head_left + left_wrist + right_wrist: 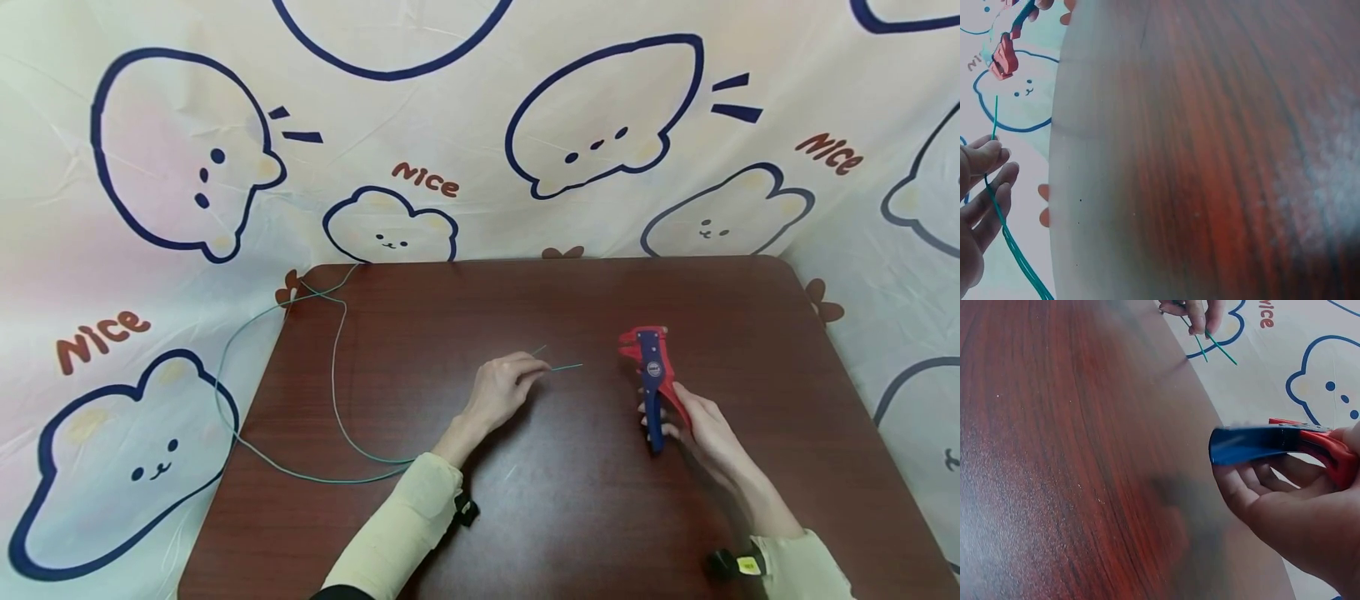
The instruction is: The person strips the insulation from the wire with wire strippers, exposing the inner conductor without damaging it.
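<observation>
Over the middle of the table, my left hand (504, 385) pinches a thin green wire (566, 367) between thumb and fingers. Two wire ends stick out past the fingertips, pointing right. In the left wrist view, the green strands (1015, 253) run down below that hand (982, 206). To the right, my right hand (701, 425) grips a red and blue wire stripper (654, 375) by its handles, its head pointing away from me. The right wrist view shows the blue handle (1250, 445) above curled fingers. A gap separates the tool's head from the wire ends.
The rest of the green wire (322, 481) loops across the left side of the brown table (570, 533) and over its left and far edges. Behind hangs a pale cloth (480, 125) printed with cartoon bears. Each wrist carries a small black device (467, 508).
</observation>
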Demonstrator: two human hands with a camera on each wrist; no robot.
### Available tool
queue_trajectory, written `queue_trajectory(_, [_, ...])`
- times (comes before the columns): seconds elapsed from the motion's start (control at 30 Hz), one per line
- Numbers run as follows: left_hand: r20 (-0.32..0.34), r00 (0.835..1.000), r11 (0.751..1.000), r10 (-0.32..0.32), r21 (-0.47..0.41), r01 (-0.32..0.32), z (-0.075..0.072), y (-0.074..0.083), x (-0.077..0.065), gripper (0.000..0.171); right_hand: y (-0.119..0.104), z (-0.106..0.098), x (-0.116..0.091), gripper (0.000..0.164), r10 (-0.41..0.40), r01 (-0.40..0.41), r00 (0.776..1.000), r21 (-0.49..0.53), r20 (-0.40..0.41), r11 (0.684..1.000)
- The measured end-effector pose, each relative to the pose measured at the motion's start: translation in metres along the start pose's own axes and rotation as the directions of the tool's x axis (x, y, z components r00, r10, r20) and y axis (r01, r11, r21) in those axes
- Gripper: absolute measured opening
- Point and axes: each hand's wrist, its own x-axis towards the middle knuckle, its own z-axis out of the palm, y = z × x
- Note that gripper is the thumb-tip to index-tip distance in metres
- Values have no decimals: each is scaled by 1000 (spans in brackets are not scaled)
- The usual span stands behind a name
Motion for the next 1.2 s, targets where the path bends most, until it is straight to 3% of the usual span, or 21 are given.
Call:
queue_trajectory(0.43, [-4,1000,1000,-4,-28,4,-3,5,0,13,-3,3,-1,48,23,-31,994,72,108,997])
queue_trajectory(0.73, [-26,1000,1000,12,-29,-13,-5,6,2,12,-3,3,-2,46,-31,7,976,109,217,994])
queue_trajectory(1.2, [-29,1000,998,10,-56,-12,-7,6,1,11,6,7,-1,46,-108,85,963,102,248,991])
